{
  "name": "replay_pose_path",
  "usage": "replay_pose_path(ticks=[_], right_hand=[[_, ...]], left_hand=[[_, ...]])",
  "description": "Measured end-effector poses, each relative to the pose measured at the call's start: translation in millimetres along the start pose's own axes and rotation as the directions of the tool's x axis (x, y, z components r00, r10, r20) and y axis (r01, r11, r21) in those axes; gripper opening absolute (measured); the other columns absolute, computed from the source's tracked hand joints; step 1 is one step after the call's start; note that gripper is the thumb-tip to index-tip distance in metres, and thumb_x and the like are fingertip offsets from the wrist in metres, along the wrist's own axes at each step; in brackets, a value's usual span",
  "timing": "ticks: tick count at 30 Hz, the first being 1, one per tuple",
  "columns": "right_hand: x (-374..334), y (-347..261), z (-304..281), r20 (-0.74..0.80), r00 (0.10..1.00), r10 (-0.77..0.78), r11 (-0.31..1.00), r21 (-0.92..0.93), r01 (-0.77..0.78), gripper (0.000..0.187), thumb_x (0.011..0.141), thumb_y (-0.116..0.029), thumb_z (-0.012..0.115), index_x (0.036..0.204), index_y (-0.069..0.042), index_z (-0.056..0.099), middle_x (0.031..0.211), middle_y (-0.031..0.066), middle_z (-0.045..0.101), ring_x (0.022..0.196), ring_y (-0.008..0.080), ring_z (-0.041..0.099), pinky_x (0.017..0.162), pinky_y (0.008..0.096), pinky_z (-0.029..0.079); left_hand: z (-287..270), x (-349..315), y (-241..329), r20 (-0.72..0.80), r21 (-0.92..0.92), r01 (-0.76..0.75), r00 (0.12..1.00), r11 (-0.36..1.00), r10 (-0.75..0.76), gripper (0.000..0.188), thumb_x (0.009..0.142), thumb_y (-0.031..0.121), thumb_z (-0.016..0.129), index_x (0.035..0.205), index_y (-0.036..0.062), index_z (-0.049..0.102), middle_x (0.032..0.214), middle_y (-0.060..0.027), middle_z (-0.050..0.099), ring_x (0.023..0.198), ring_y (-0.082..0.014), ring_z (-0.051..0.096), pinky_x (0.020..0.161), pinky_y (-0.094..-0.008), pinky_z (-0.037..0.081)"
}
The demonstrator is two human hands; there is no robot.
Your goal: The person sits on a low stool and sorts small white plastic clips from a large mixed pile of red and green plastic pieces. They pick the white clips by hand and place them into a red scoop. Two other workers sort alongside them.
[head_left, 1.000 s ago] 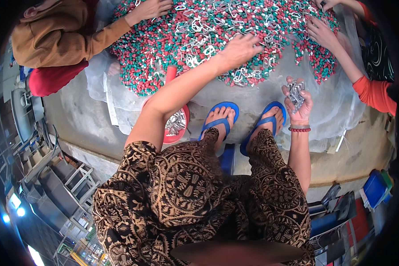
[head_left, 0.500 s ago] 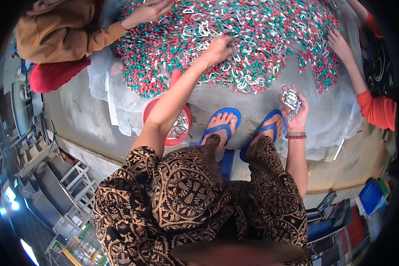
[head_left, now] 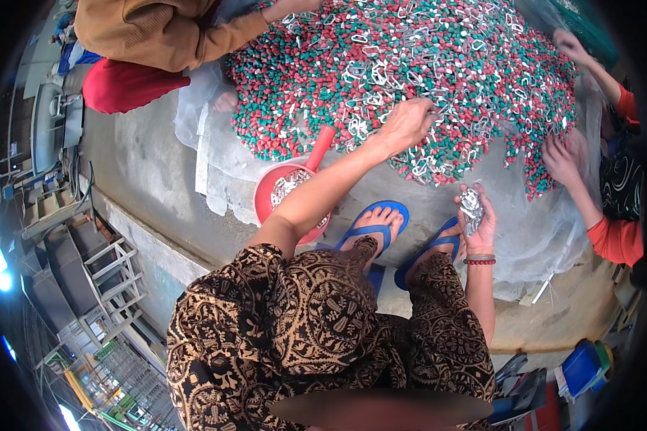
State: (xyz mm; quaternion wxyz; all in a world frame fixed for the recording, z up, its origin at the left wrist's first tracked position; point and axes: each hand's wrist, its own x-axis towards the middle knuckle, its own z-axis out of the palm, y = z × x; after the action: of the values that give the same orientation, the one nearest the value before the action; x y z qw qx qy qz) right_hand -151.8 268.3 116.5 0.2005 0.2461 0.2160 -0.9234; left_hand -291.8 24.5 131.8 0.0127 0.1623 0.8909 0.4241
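My left hand (head_left: 408, 126) reaches over a broad heap of small red, green and white stones (head_left: 295, 108). Its fingers are curled together among loose silver metal links; what they pinch, if anything, is too small to make out. Held palm up at the heap's near edge, my right hand (head_left: 484, 233) cups a bunch of silver metal links (head_left: 471, 210). Under my left forearm stands a red dipper (head_left: 263, 192) with a stub handle, holding more such links. Part of the dipper is hidden by the arm.
A person in a brown sleeve (head_left: 230, 39) leans in at the far left. At the right, another person's hands (head_left: 562, 161) touch the heap's edge. Translucent sheeting (head_left: 539, 248) lies beneath the stones. My feet in blue flip-flops (head_left: 378, 224) are close to the heap.
The view has shifted. My left hand has moved right and nearer across the heap. My right hand still holds its links. The person at the right now shows a second hand, farther up.
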Motion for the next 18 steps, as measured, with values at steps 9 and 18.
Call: replay_pose_path(ticks=[9, 18], right_hand=[[-2, 14, -1, -0.083, 0.996, -0.021, 0.991, 0.132, 0.032, 0.042, 0.090, -0.036, 0.054, 0.121, -0.008, 0.046, 0.102, 0.0120, 0.060, 0.084, 0.0261, 0.063, 0.054, 0.0352, 0.057], [-2, -16, -16, 0.046, 0.996, -0.080, 0.942, 0.331, 0.060, 0.031, 0.085, -0.010, 0.052, 0.116, -0.006, 0.052, 0.112, 0.0160, 0.046, 0.079, 0.0209, 0.043, 0.037, 0.0188, 0.040]], left_hand=[[39, -48, 96, 0.068, -0.093, -0.445, 0.890, 0.891, 0.451, 0.039, 0.080, 0.024, 0.063, 0.116, 0.0088, 0.056, 0.114, -0.0130, 0.052, 0.109, -0.0334, 0.046, 0.089, -0.0449, 0.041], [6, -30, -42, 0.420, 0.584, -0.323, 0.905, 0.745, 0.062, 0.059, 0.067, 0.030, 0.075, 0.122, 0.0321, 0.052, 0.128, -0.0055, 0.043, 0.117, -0.0317, 0.042, 0.092, -0.0489, 0.040]])
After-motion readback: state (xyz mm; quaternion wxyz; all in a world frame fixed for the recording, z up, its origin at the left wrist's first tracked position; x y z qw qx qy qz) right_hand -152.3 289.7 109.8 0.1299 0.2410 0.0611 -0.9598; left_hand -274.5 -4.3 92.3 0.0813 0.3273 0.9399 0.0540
